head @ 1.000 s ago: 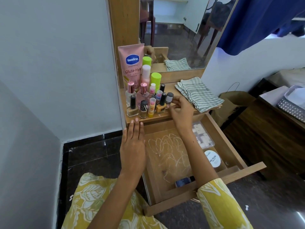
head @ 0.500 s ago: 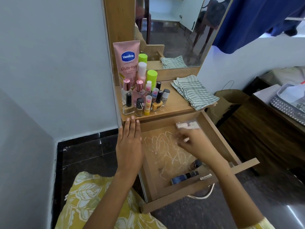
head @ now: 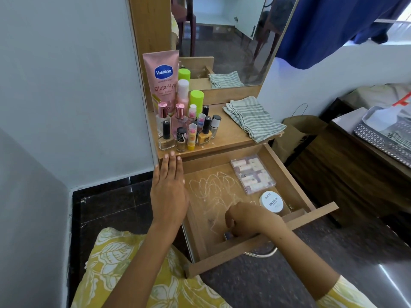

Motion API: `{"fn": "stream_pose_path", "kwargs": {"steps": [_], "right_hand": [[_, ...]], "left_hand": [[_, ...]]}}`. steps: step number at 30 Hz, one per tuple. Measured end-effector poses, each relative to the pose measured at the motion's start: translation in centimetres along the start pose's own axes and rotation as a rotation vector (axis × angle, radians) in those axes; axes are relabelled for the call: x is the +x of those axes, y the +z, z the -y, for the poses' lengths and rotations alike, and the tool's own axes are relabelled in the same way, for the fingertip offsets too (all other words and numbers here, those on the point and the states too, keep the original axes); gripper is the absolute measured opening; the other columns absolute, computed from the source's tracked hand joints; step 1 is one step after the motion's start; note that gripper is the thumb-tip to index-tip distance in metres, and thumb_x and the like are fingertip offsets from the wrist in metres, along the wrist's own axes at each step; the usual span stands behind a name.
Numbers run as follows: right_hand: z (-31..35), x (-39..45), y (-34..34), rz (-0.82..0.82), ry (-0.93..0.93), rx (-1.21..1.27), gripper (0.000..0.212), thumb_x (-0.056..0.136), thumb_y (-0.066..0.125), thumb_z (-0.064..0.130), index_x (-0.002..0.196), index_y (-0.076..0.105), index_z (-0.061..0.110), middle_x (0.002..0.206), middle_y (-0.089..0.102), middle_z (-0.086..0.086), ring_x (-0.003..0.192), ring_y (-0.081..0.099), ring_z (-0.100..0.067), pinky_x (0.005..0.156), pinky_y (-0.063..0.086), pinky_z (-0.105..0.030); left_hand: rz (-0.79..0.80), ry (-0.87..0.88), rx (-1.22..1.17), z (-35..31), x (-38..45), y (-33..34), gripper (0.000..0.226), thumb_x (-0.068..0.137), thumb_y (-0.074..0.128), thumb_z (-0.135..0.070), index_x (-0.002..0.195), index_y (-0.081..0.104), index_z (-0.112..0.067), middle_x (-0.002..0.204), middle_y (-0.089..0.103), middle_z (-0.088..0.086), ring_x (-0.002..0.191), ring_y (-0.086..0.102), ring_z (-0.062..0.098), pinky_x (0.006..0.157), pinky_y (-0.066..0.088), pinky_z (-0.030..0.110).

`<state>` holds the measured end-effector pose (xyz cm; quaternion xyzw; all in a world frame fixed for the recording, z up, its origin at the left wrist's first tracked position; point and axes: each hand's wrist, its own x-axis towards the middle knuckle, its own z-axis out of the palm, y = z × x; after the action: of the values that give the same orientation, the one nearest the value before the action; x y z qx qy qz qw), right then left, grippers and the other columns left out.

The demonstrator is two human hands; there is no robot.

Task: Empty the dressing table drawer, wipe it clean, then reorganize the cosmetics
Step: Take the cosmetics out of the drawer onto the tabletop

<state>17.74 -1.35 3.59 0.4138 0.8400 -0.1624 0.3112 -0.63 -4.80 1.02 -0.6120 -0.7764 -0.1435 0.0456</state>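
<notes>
Half a second ago the right hand (head: 249, 221) held the clear box of small pieces up near the back of the drawer; now that clear box (head: 252, 176) lies flat in the back right corner of the drawer (head: 287, 181), and the hand has dropped to the front of the drawer. There its fingers are curled down around a small dark item (head: 228, 236) that rests against the inside of the front panel; only a corner of the item shows, so what it is cannot be told, and whether it is truly gripped or only touched cannot be told either. The left hand (head: 169, 192) has kept its place: flat, fingers straight and together, holding nothing, lying along the left edge of the drawer with the fingertips reaching the front edge of the desk (head: 231, 138).

A round white-lidded jar (head: 271, 201) marked as nail polish remover stands just in front of the clear box, near the right wall. The bare floor of the drawer carries pale scribbled marks (head: 213, 192).

On the desk above, at the left, stands a tight cluster of bottles: a tall pink lotion tube (head: 162, 78) at the back, green-capped bottles (head: 196, 99), and small nail polish bottles (head: 204, 134) in front. A folded striped cloth (head: 252, 117) lies to their right, its corner hanging over the desk edge. The mirror (head: 233, 34) rises behind.
</notes>
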Motion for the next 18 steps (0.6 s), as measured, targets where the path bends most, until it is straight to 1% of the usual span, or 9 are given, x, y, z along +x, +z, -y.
{"fn": "stream_pose_path", "kwargs": {"steps": [2, 3, 4, 5, 8, 10, 13, 15, 18], "right_hand": [[0.2, 0.0, -0.4, 0.013, -0.034, 0.074, 0.025, 0.087, 0.06, 0.015, 0.111, 0.064, 0.009, 0.106, 0.061, -0.008, 0.094, 0.059, -0.025, 0.073, 0.046, -0.03], [0.3, 0.1, -0.6, 0.002, -0.04, 0.132, 0.024, 0.085, 0.06, 0.01, 0.108, 0.065, 0.011, 0.099, 0.059, -0.003, 0.088, 0.057, -0.021, 0.067, 0.044, -0.026], [0.4, 0.2, -0.7, -0.004, -0.04, 0.182, 0.025, 0.083, 0.06, 0.006, 0.106, 0.066, 0.013, 0.095, 0.057, -0.001, 0.084, 0.054, -0.018, 0.064, 0.043, -0.024], [0.5, 0.2, -0.9, -0.002, -0.04, 0.206, 0.026, 0.082, 0.061, 0.005, 0.105, 0.067, 0.016, 0.095, 0.057, -0.002, 0.083, 0.053, -0.016, 0.065, 0.042, -0.024], [0.8, 0.5, -0.8, 0.037, -0.025, 0.194, 0.022, 0.081, 0.065, 0.009, 0.1, 0.07, 0.019, 0.106, 0.063, -0.002, 0.085, 0.058, -0.018, 0.068, 0.045, -0.025], [0.9, 0.7, -0.7, 0.013, -0.032, 0.225, 0.02, 0.079, 0.068, 0.01, 0.097, 0.071, 0.019, 0.106, 0.066, -0.001, 0.085, 0.061, -0.017, 0.067, 0.046, -0.024], [1.1, 0.7, -1.7, -0.157, -0.053, 0.34, 0.013, 0.076, 0.074, 0.015, 0.088, 0.073, 0.018, 0.09, 0.068, 0.005, 0.081, 0.061, -0.011, 0.069, 0.049, -0.02], [1.4, 0.6, -3.3, -0.338, -0.04, 0.483, 0.011, 0.073, 0.078, 0.017, 0.082, 0.072, 0.017, 0.08, 0.065, 0.009, 0.077, 0.062, -0.008, 0.067, 0.05, -0.017], [1.9, 0.7, -5.9, -0.677, 0.033, 0.78, 0.016, 0.068, 0.082, 0.016, 0.077, 0.068, 0.015, 0.077, 0.066, 0.005, 0.07, 0.06, -0.004, 0.06, 0.05, -0.014]], "left_hand": [[-0.002, 0.003, 0.004, 0.0, 0.0, 0.0, 0.054, 0.101, 0.024, -0.027, 0.147, -0.001, -0.013, 0.156, -0.005, 0.006, 0.143, -0.01, 0.019, 0.115, -0.009, 0.036], [-0.002, 0.004, 0.001, 0.0, 0.0, 0.0, 0.055, 0.101, 0.025, -0.026, 0.148, -0.001, -0.012, 0.156, -0.005, 0.006, 0.143, -0.01, 0.02, 0.115, -0.008, 0.036], [-0.001, 0.004, -0.002, 0.0, 0.0, 0.0, 0.055, 0.101, 0.025, -0.026, 0.148, 0.0, -0.012, 0.156, -0.005, 0.006, 0.143, -0.009, 0.02, 0.115, -0.008, 0.037], [-0.001, 0.004, -0.006, 0.0, 0.0, 0.1, 0.055, 0.101, 0.026, -0.026, 0.148, 0.0, -0.012, 0.156, -0.005, 0.006, 0.143, -0.009, 0.02, 0.116, -0.007, 0.037], [0.0, 0.008, 0.002, 0.1, 0.0, 0.2, 0.056, 0.101, 0.026, -0.026, 0.147, -0.002, -0.012, 0.156, -0.006, 0.007, 0.143, -0.01, 0.021, 0.117, -0.006, 0.038], [-0.003, 0.009, 0.013, 0.2, 0.0, 0.3, 0.056, 0.101, 0.026, -0.027, 0.147, -0.003, -0.012, 0.156, -0.007, 0.007, 0.143, -0.011, 0.021, 0.117, -0.005, 0.039], [-0.006, 0.003, 0.01, 0.2, 0.1, 0.5, 0.057, 0.101, 0.028, -0.026, 0.146, -0.004, -0.012, 0.156, -0.007, 0.007, 0.143, -0.01, 0.021, 0.117, -0.004, 0.039], [-0.005, 0.002, -0.007, 0.1, 0.1, 0.5, 0.058, 0.101, 0.03, -0.024, 0.145, -0.004, -0.012, 0.155, -0.007, 0.008, 0.144, -0.009, 0.022, 0.117, -0.004, 0.039], [0.007, 0.009, 0.015, 0.1, 0.1, 0.6, 0.058, 0.101, 0.026, -0.026, 0.147, -0.006, -0.011, 0.156, -0.008, 0.009, 0.144, -0.01, 0.023, 0.116, -0.005, 0.039]]}}
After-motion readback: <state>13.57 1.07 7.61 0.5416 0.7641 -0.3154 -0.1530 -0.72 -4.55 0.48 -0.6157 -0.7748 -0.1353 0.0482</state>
